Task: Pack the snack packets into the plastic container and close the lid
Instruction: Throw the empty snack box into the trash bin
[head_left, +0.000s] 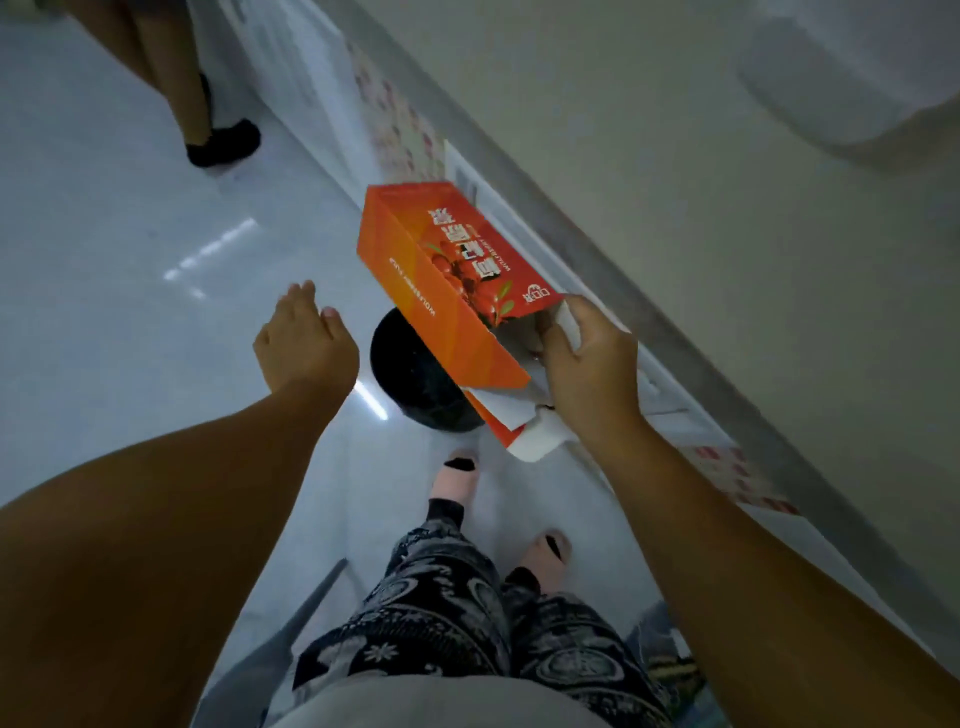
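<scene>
The orange carton (447, 280) carries "WOLFBERRY" in white capitals along its side panel and again, smaller, on the printed face; large white characters run down that face, blurred and inverted, not legible; a small logo sits near the opened end. The face also shows red berries with green leaves. The carton is a long rectangular box, tilted, its opened end toward the person, white inner flaps (519, 415) hanging loose; what lies inside cannot be told. It is held in the air above a black round bin (415, 384) that stands on the pale glossy floor (130, 234).

The right hand (589, 358) grips the carton at its opened end, fingers curled round the edge and a flap; the left hand (304, 340) is free of everything, fingers straight and close together, reaching toward the carton but apart from it.

Below are patterned dark trousers (457, 613) and pink slippers (457, 480); another person's leg and black shoe (223, 143) stand at upper left; a grey table edge (675, 338) runs diagonally at right.
</scene>
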